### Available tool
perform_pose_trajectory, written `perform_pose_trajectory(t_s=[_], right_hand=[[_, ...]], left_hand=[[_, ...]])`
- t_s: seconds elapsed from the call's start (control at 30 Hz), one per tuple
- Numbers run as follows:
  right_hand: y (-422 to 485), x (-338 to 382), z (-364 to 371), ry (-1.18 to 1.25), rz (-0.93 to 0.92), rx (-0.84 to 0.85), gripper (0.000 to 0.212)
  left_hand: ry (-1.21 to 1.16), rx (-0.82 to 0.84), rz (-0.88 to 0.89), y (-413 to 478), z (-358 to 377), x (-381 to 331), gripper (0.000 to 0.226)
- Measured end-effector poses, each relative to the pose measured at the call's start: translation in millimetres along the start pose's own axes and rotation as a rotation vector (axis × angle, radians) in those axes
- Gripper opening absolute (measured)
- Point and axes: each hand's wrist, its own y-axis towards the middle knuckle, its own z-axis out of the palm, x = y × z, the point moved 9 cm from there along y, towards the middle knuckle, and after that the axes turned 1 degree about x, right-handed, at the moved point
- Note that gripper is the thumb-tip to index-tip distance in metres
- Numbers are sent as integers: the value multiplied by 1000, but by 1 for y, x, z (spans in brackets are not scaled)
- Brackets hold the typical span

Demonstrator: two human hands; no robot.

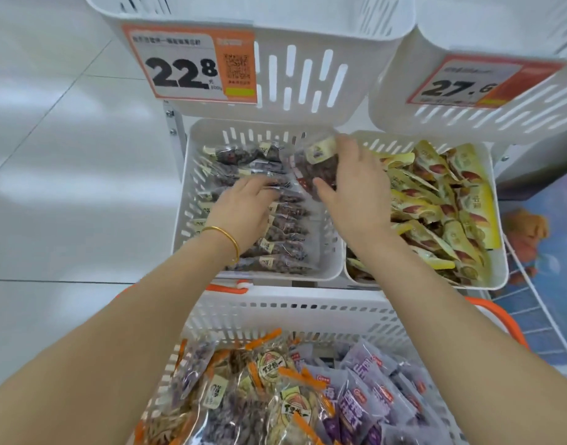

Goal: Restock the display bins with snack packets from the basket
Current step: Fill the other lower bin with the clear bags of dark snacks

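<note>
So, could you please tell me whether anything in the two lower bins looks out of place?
Nothing stands out: the left bin holds dark packets in rows, the right bin a loose pile of yellow packets.

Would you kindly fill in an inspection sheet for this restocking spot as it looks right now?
Surface: pale tiled floor.
Job's things: left bin holds dark packets; right bin full of yellow packets; basket below holds mixed packets.
Clutter: nothing seen.
Grips: left hand flat on the dark packets; right hand holds one dark packet over the left bin.
Cables: nothing seen.
Surroundings: price tags on upper bins.
</note>
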Motion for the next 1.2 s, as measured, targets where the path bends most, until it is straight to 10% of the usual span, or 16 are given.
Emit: perform_pose_trajectory(t_s=[0.37,0.83,1.2], right_hand=[[-8,20,18,-305,-167,-273,35],[-81,-34,6,66,295,52,82],[-83,-17,17,162,294,108,64]], left_hand=[[219,204,-42,18,36,16,55],[204,358,145,-6,51,-33,67],[-29,230,17,-12,35,-14,51]])
